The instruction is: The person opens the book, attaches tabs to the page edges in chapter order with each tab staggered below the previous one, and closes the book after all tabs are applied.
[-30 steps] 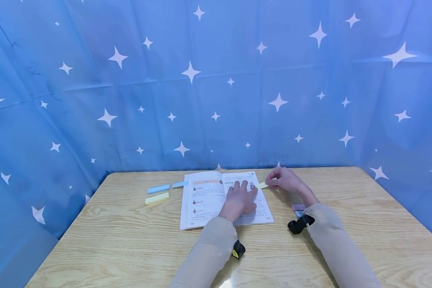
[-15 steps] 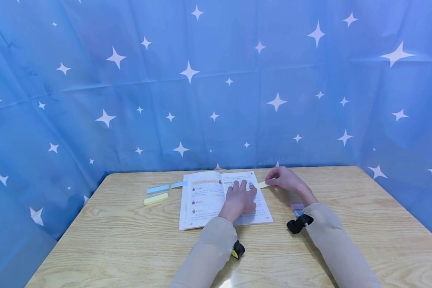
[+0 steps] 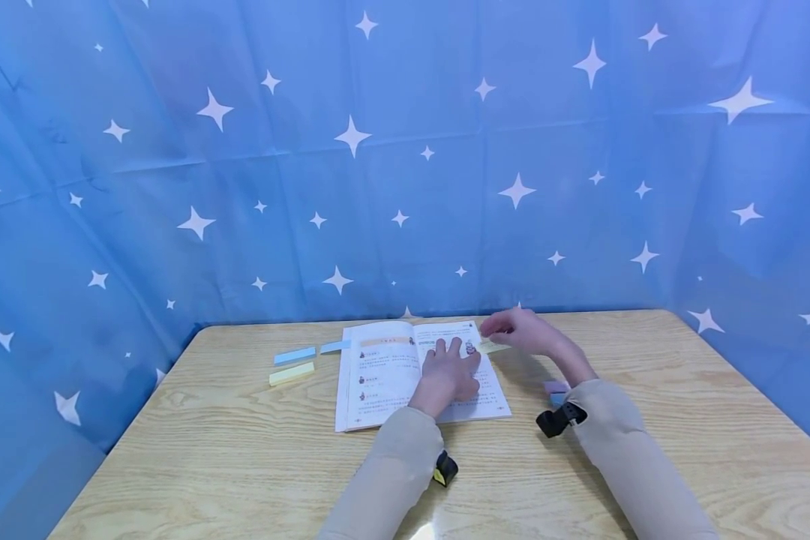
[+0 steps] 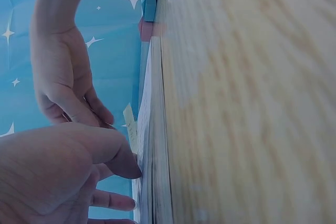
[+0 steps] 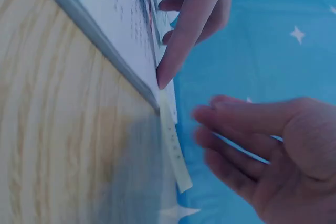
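Observation:
An open book (image 3: 385, 375) with printed pages lies on the wooden table. My left hand (image 3: 448, 375) rests spread on its right page, fingers pressing the paper. In the right wrist view, one of its fingertips sits at the inner end of a pale yellow sticky tab (image 5: 176, 153), which juts past the page's outer edge. My right hand (image 3: 528, 332) is raised just above that tab, thumb and fingers loosely bent and apart, holding nothing. A blue sticky tab (image 3: 335, 346) sticks out from the left page's edge.
Left of the book lie a blue sticky-tab pad (image 3: 295, 355) and a yellow sticky-tab pad (image 3: 292, 373). A purple pad (image 3: 556, 387) and a blue pad (image 3: 557, 399) lie below my right wrist. A blue star-patterned curtain (image 3: 405, 187) hangs behind the table (image 3: 243, 465).
My right hand pinched the yellow tab's outer end before; now it has let go and moved slightly up and left. The tab stays on the page edge. My left hand keeps its place.

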Tool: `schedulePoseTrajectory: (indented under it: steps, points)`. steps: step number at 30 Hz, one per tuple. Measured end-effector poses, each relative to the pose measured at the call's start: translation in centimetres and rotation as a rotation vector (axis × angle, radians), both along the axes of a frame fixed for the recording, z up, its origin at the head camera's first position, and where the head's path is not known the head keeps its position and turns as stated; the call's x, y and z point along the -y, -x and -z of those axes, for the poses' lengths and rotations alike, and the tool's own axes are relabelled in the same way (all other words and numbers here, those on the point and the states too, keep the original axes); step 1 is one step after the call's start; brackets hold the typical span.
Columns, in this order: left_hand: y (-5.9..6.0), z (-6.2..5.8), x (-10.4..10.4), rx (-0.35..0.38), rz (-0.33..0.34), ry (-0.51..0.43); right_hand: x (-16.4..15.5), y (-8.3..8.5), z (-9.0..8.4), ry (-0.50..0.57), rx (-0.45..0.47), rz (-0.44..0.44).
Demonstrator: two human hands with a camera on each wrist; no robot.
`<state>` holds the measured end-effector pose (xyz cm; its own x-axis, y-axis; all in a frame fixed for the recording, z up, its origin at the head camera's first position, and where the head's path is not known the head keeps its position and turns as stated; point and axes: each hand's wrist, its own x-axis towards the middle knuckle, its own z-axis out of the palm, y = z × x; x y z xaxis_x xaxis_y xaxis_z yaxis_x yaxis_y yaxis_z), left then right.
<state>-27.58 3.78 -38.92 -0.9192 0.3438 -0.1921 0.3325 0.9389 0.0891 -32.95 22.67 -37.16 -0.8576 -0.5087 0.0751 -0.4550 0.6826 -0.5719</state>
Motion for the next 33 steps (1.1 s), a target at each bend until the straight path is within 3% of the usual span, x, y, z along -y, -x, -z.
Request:
schedulePoseTrajectory:
  steps: [3,6,11,21,27,33]
  points:
    - [0.0,0.0,0.1,0.005,-0.001,-0.01,0.4,-0.3,-0.2,-0.079,0.026,-0.116]
    - [0.0,0.0,0.1,0.01,-0.003,-0.019,0.6,-0.6,-0.4,-0.165,-0.006,-0.195]
    - [-0.1,0.0,0.1,0.001,-0.002,-0.002,1.1,-0.9,-0.3,-0.249,-0.037,-0.269]
    - [-0.1,0.1,-0.2,-0.004,-0.011,0.024,2.2,-2.0,-1.3,-0.429,-0.018,-0.209]
    - [-0.3,0.0,-0.2,0.0,-0.034,0.032,2.2,-2.4,-1.9,-0.462,0.059,-0.163]
    - [-0.3,-0.1,-0.1,0.011,-0.03,0.016,2.2,-2.4,-1.7,-0.468,0.073,-0.142]
